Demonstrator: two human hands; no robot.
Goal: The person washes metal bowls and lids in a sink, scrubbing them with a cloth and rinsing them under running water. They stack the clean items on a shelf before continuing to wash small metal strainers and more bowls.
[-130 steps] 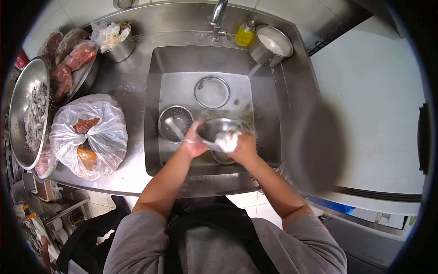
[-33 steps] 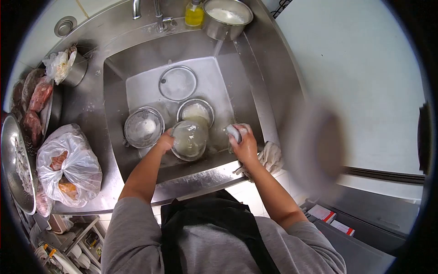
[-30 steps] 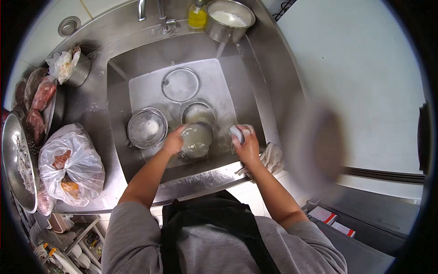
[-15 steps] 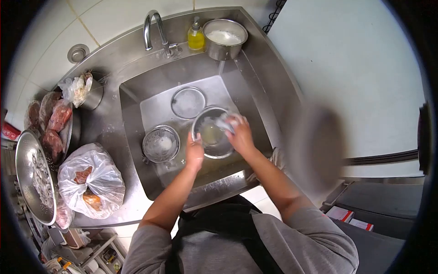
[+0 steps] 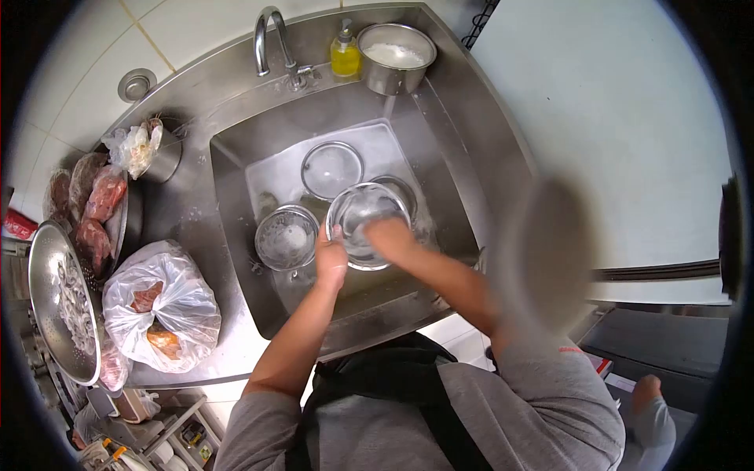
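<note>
My left hand (image 5: 331, 257) grips the near left rim of a round metal bowl (image 5: 345, 202) held over the sink. Blurred by motion, my right hand (image 5: 390, 237) is curled inside the bowl, against its inner wall; anything under its fingers is hidden. Left of the bowl, another metal bowl (image 5: 286, 239) with whitish suds sits in the basin, touching or nearly touching my left hand's side. Behind lies a round, shallow metal dish (image 5: 333, 170). Part of one more round metal dish (image 5: 399, 188) shows beyond the held bowl's right rim.
Around the sink basin (image 5: 236, 204) stand a faucet (image 5: 271, 39), a yellow soap bottle (image 5: 344, 56) and a pot with foamy liquid (image 5: 397, 59). At left are a tied plastic bag (image 5: 162, 306), a colander (image 5: 64, 302) and bagged meat (image 5: 106, 196). Another person's arm (image 5: 650, 412) shows at lower right.
My right hand has moved down and left inside the bowl, and the whitish thing at its fingers is now hidden. Another person's arm has appeared at lower right. The view has shifted slightly.
</note>
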